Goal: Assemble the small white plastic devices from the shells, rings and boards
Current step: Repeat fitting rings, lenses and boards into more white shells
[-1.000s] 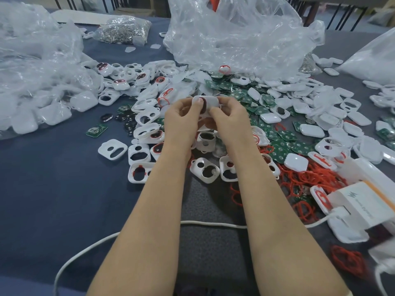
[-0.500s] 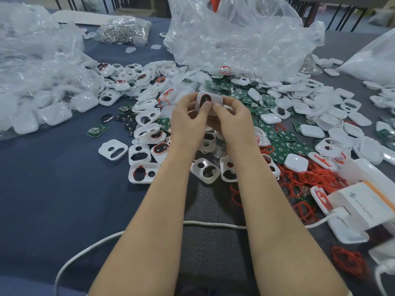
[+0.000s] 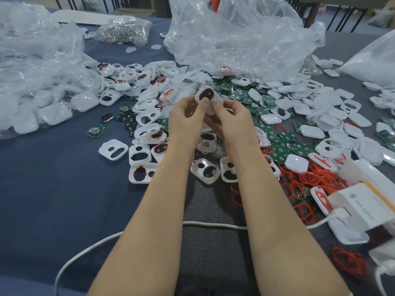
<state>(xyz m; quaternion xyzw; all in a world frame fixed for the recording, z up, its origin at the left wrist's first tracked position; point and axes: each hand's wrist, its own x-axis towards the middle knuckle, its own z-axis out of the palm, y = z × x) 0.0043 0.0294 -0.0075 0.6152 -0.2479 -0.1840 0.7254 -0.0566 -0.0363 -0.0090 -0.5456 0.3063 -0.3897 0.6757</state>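
White plastic shell (image 3: 210, 98), red ring (image 3: 205, 90) round its dark opening, is up over the table's (image 3: 53, 189) middle. Your left hand (image 3: 186, 118) and right hand (image 3: 233, 122) both pinch it, thumbs on its face. Probably light, stiff, slick; grip the outer edges, not the cutouts.

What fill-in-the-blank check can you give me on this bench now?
The left hand and right hand grip one small white plastic shell whose oval window is rimmed in ____.
The heap of loose red rubber rings lies on the person's ____ side.
The flat square circuit boards are ____.
Missing: red, right, green.
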